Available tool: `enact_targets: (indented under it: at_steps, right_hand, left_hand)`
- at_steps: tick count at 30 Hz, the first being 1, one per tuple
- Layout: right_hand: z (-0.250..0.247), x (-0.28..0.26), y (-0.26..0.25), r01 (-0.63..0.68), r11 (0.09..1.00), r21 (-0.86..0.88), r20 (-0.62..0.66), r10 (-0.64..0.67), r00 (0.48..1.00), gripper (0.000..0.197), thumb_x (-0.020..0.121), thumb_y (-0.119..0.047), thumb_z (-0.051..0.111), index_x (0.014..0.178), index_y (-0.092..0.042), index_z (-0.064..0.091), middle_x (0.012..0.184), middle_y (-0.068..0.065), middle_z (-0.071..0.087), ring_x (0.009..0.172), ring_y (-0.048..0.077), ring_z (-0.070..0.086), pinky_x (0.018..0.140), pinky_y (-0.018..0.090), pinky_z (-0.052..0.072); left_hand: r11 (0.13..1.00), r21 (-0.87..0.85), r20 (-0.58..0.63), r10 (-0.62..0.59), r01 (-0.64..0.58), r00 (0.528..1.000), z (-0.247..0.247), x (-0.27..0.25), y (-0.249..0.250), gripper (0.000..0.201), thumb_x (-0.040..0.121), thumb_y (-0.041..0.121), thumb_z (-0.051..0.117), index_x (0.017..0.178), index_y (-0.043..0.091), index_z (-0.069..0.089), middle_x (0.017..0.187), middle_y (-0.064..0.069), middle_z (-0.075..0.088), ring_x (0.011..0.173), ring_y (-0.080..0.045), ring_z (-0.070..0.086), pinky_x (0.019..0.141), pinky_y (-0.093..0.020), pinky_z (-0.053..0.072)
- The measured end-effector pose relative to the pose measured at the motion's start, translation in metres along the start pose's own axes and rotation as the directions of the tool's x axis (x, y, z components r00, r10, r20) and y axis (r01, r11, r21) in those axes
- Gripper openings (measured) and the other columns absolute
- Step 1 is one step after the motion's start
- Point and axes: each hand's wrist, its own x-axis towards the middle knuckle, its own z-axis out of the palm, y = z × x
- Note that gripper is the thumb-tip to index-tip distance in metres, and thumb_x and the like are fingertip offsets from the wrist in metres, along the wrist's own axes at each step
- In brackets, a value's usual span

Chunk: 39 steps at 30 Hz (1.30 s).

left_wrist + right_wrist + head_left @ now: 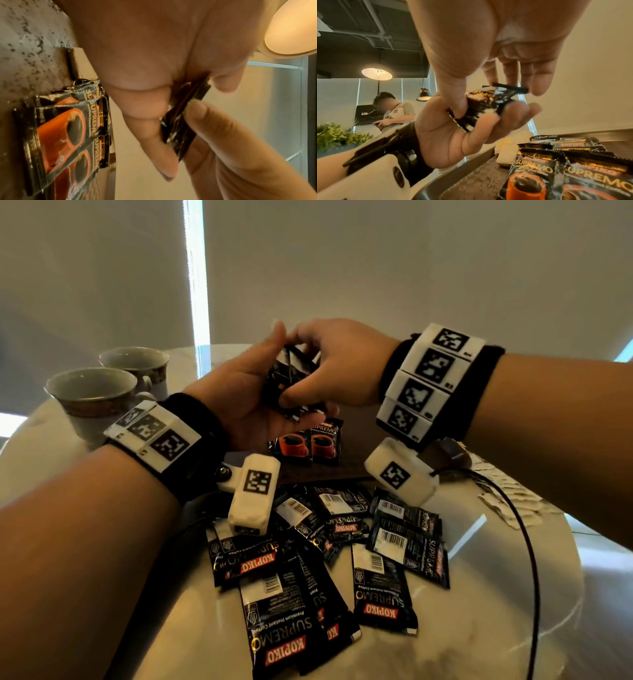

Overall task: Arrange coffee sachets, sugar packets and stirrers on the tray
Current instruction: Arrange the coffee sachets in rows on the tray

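Above the dark tray, my left hand lies palm up and holds a small stack of black coffee sachets. My right hand reaches in from the right and pinches the same stack between thumb and fingers. The right wrist view shows that thumb pressed on the sachets with my left hand beneath. In the left wrist view the stack stands edge-on between both hands. Sachets with red cups lie side by side on the tray. No stirrers can be made out.
Several loose coffee sachets lie in a heap on the round table's near side. White sugar packets are scattered at the right, crossed by a black cable. Two cups stand at the left. A person stands in the background.
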Motion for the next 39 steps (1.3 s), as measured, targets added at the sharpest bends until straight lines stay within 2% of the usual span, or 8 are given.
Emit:
enact_targets:
  at_steps: [4, 6, 9, 12, 19, 24, 31, 39]
  right_hand:
    - [0.003, 0.004, 0.003, 0.048, 0.999, -0.007, -0.053, -0.048, 0.997, 0.106, 0.065, -0.051, 0.088, 0.153, -0.028, 0.034, 0.136, -0.008, 0.056, 0.11, 0.005, 0.058, 0.091, 0.022, 0.048]
    - [0.005, -0.001, 0.007, 0.038, 0.999, 0.019, -0.101, -0.036, 0.994, 0.106, 0.066, -0.056, 0.086, 0.152, -0.029, 0.031, 0.138, -0.006, 0.053, 0.117, 0.008, 0.053, 0.092, 0.024, 0.046]
    - [0.002, -0.018, 0.015, 0.041, 0.998, 0.053, -0.112, -0.035, 0.993, 0.054, 0.08, -0.05, 0.078, 0.123, -0.028, 0.055, 0.111, -0.007, 0.061, 0.094, 0.007, 0.059, 0.078, 0.025, 0.05]
    - [0.0, -0.042, 0.025, 0.039, 0.999, 0.027, 0.175, -0.043, 0.984, 0.018, 0.083, -0.039, 0.078, 0.095, -0.03, 0.069, 0.086, -0.01, 0.07, 0.077, 0.001, 0.065, 0.076, 0.026, 0.055]
    - [0.027, -0.076, 0.032, 0.122, 0.955, -0.27, 0.485, 0.025, 0.874, 0.073, 0.064, -0.076, 0.074, 0.123, -0.034, 0.066, 0.093, -0.018, 0.066, 0.079, -0.006, 0.062, 0.069, 0.014, 0.052]
    - [0.042, -0.081, 0.03, 0.202, 0.898, -0.39, 0.482, 0.012, 0.876, 0.073, 0.069, -0.077, 0.07, 0.12, -0.025, 0.068, 0.107, -0.006, 0.069, 0.091, 0.012, 0.065, 0.081, 0.035, 0.06]
    - [0.03, -0.084, 0.027, 0.162, 0.942, -0.294, 0.373, -0.043, 0.927, 0.03, 0.084, -0.052, 0.062, 0.106, -0.034, 0.073, 0.087, -0.01, 0.069, 0.074, 0.005, 0.064, 0.07, 0.03, 0.059]
    - [-0.002, -0.063, 0.031, -0.013, 0.994, -0.112, 0.11, 0.025, 0.994, 0.006, 0.085, -0.031, 0.069, 0.087, -0.026, 0.073, 0.064, -0.007, 0.065, 0.054, 0.0, 0.055, 0.051, 0.014, 0.042]
  left_hand:
    - [1.0, -0.013, -0.05, 0.014, -0.015, 0.999, -0.007, 0.002, 0.001, 0.03, 0.099, 0.025, 0.049, 0.125, 0.012, 0.059, 0.104, -0.009, 0.067, 0.09, -0.023, 0.07, 0.076, -0.039, 0.062]
    - [0.997, -0.061, -0.134, 0.028, -0.036, 0.991, -0.01, 0.007, 0.001, 0.023, 0.098, 0.017, 0.05, 0.12, 0.016, 0.057, 0.101, -0.009, 0.061, 0.081, -0.02, 0.067, 0.073, -0.038, 0.06]
    - [0.989, -0.124, -0.298, 0.039, -0.079, 0.954, -0.015, 0.013, 0.002, 0.009, 0.098, 0.02, 0.055, 0.107, 0.017, 0.056, 0.084, -0.005, 0.057, 0.067, -0.016, 0.066, 0.07, -0.037, 0.058]
    - [0.981, -0.16, -0.379, 0.041, -0.109, 0.924, -0.026, 0.016, 0.004, 0.023, 0.092, 0.03, 0.066, 0.103, 0.016, 0.05, 0.073, -0.002, 0.05, 0.064, -0.014, 0.057, 0.06, -0.034, 0.052]
    - [0.959, -0.248, -0.379, 0.034, -0.136, 0.925, -0.029, 0.017, 0.005, 0.025, 0.096, 0.039, 0.058, 0.098, 0.017, 0.047, 0.082, -0.003, 0.046, 0.062, -0.013, 0.051, 0.055, -0.028, 0.045]
    - [0.958, -0.256, -0.383, 0.02, -0.127, 0.923, -0.029, 0.016, 0.005, 0.023, 0.095, 0.036, 0.059, 0.102, 0.016, 0.05, 0.089, -0.005, 0.048, 0.065, -0.015, 0.055, 0.056, -0.029, 0.048]
    - [0.984, -0.148, -0.449, 0.022, -0.099, 0.893, -0.023, 0.013, 0.004, 0.017, 0.096, 0.025, 0.051, 0.11, 0.016, 0.057, 0.103, -0.009, 0.062, 0.092, -0.024, 0.067, 0.078, -0.042, 0.053]
    - [0.985, -0.167, -0.445, -0.036, -0.044, 0.895, -0.018, 0.014, 0.006, 0.018, 0.104, 0.026, 0.046, 0.113, 0.013, 0.055, 0.108, -0.013, 0.063, 0.084, -0.022, 0.065, 0.064, -0.044, 0.063]
